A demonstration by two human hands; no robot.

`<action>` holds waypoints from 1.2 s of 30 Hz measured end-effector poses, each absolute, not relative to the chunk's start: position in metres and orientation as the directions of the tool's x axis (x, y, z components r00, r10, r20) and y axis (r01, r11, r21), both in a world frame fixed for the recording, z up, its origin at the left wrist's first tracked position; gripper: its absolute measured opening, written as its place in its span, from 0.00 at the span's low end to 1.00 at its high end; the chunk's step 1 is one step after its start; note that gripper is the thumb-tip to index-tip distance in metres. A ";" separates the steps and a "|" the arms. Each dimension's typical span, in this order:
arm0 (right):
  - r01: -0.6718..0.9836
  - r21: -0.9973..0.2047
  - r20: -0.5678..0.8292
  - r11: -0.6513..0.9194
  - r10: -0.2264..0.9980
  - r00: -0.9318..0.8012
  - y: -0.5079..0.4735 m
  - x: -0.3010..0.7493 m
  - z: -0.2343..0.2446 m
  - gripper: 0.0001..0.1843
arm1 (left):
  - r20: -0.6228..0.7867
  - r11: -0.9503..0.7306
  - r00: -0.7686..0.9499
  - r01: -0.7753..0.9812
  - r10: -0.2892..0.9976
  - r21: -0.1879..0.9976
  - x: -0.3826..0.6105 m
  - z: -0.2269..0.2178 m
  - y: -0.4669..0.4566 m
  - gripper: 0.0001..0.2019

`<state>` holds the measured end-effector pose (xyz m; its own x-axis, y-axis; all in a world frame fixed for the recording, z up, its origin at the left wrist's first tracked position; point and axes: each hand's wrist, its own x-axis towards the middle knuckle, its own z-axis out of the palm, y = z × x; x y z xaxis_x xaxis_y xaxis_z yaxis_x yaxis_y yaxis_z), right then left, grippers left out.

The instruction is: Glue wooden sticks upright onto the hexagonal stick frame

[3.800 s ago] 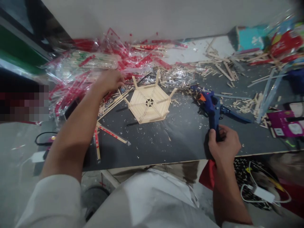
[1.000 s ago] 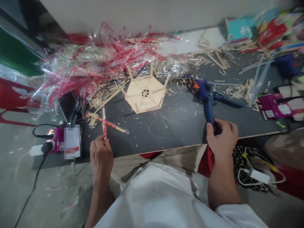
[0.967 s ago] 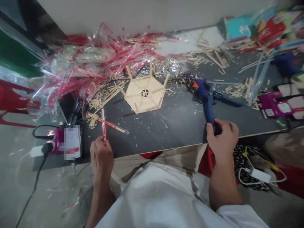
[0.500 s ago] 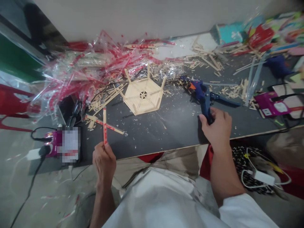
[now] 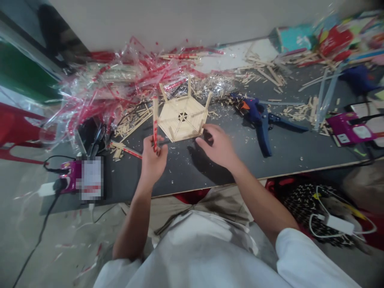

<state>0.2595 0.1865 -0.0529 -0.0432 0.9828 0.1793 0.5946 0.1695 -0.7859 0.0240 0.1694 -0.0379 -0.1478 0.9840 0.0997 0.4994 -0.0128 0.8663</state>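
Observation:
My left hand (image 5: 154,158) is closed around a pale wooden stick with red-printed wrapping (image 5: 155,124), which stands nearly upright. Beside it lies a hexagonal stick-built base (image 5: 177,110) with short posts along its rim and a small hole at its centre. My right hand (image 5: 214,144) is at the base's near right corner, thumb and fingers apart. Its fingertips reach the edge, though whether they press on it I cannot tell. Right of that hand, a blue glue gun (image 5: 260,116) rests on its side, out of my grasp.
Torn red and clear plastic wrappers (image 5: 135,76) heap up at the back left. Loose stick offcuts (image 5: 132,128) are scattered across the dark table (image 5: 186,172). A purple power box (image 5: 345,128) and a second blue tool (image 5: 358,78) sit at the right, scissors (image 5: 97,140) at the left.
My right hand has let go of the glue gun and moved left to the hexagonal base. My left hand has brought the stick up and right, beside the base.

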 end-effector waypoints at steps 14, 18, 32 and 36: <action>0.645 -0.694 0.405 0.320 0.914 -0.018 0.147 0.184 -0.049 0.14 | 0.291 -0.193 0.021 0.792 0.957 0.579 -0.021 -0.039 0.144 0.09; 0.649 -0.678 0.441 0.343 0.897 -0.014 0.142 0.185 -0.051 0.11 | 0.272 -0.172 0.004 0.784 0.962 0.596 -0.025 -0.045 0.145 0.10; 0.733 -0.570 0.445 0.370 0.889 -0.103 0.142 0.205 -0.066 0.12 | 0.050 0.114 -0.174 0.812 0.984 0.573 -0.026 -0.037 0.149 0.21; 0.750 -0.538 0.467 0.384 0.877 -0.113 0.146 0.207 -0.063 0.13 | -0.026 0.211 -0.241 0.787 0.970 0.580 -0.026 -0.037 0.149 0.24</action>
<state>0.2070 0.1458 -0.0626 -0.1133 0.8770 0.4670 0.7504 0.3836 -0.5383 -0.0257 0.1495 -0.0372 -0.2410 0.9702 -0.0264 0.7870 0.2113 0.5796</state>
